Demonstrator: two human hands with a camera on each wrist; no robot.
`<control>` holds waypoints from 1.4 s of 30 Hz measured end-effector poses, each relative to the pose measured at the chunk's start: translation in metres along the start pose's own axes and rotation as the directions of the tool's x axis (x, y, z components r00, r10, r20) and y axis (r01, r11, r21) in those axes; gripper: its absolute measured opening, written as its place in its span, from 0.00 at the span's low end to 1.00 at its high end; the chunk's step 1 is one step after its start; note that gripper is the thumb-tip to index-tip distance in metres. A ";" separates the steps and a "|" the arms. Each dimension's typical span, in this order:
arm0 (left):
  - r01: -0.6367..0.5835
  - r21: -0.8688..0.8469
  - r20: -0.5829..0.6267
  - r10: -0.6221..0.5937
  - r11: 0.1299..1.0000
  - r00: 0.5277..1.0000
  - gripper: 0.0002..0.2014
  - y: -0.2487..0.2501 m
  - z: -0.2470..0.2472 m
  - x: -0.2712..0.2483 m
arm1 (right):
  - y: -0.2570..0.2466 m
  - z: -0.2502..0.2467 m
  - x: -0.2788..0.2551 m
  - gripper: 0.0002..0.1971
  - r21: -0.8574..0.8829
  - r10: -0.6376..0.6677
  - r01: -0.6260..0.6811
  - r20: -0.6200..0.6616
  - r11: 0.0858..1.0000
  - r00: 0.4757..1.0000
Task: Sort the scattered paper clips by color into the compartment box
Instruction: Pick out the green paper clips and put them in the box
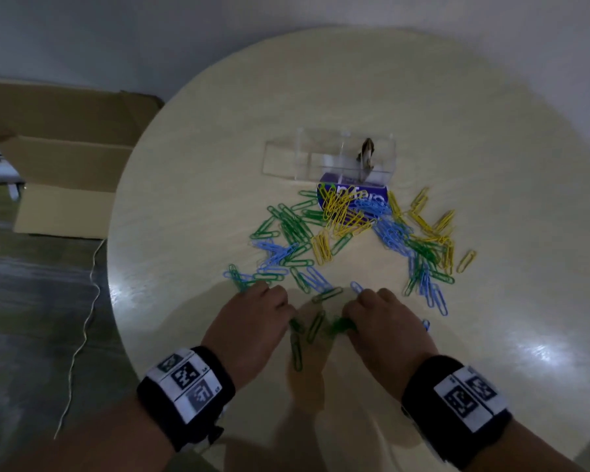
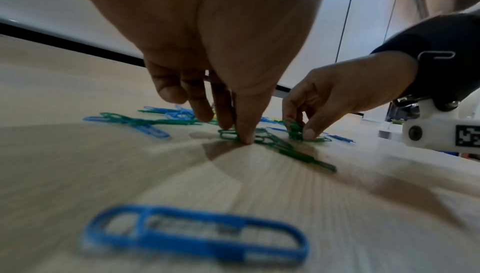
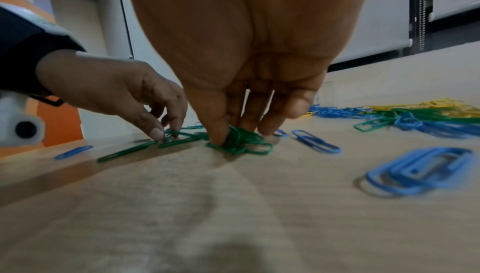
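Note:
Green, blue and yellow paper clips point(image 1: 348, 233) lie scattered on the round table point(image 1: 491, 137), in front of the clear compartment box point(image 1: 286, 158). Both hands work side by side near the front edge. My left hand point(image 1: 288, 318) pinches a green clip point(image 2: 228, 134) against the table with thumb and fingers. My right hand point(image 1: 349, 323) grips a small bunch of green clips point(image 3: 241, 141) between thumb and fingers. More loose green clips point(image 1: 297, 352) lie between the hands.
A purple label card point(image 1: 372, 195) lies under clips in front of the box, and a dark object point(image 1: 367, 155) stands inside it. Blue clips point(image 3: 420, 170) lie near my right wrist, and one point(image 2: 192, 234) near my left. A cardboard carton point(image 1: 65, 158) and a cable point(image 1: 82, 335) are on the floor at left.

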State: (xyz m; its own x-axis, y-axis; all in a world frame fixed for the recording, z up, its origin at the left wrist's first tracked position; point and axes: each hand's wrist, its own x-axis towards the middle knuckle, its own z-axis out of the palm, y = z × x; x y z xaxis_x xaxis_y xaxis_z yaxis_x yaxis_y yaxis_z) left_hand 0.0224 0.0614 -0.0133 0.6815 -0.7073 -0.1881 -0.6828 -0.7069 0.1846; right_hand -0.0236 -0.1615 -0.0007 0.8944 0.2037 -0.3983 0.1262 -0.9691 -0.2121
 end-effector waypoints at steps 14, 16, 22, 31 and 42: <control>0.209 -0.413 0.069 -0.198 0.886 0.978 0.02 -0.011 -0.034 0.022 | 0.026 -0.035 -0.003 0.04 0.452 0.006 0.021 -0.057 0.892 0.998; 0.250 -0.527 -0.009 -0.300 0.812 0.954 0.04 -0.024 -0.050 0.043 | 0.034 -0.060 0.011 0.07 0.515 0.084 -0.003 -0.133 0.857 0.988; 0.306 -0.666 -0.180 -0.544 0.681 0.820 0.06 -0.059 -0.092 0.130 | 0.057 -0.131 0.090 0.08 0.680 0.274 -0.001 -0.295 0.733 0.915; 0.373 -0.680 -0.152 -0.619 0.631 0.771 0.09 -0.074 -0.088 0.196 | 0.060 -0.141 0.190 0.12 0.718 0.391 -0.091 -0.264 0.690 0.882; 0.147 -0.255 -0.065 -0.169 0.956 0.984 0.20 -0.051 -0.023 0.083 | 0.029 -0.060 0.108 0.19 0.431 0.156 -0.041 -0.236 0.901 0.959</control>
State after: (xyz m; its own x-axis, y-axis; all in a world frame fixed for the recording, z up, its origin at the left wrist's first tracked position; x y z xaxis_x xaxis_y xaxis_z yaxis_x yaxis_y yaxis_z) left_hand 0.1193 0.0386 -0.0158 0.8026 -0.5766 -0.1531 -0.4854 -0.7803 0.3944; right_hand 0.1025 -0.1759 0.0032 0.9789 0.0110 -0.2042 -0.1075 -0.8218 -0.5595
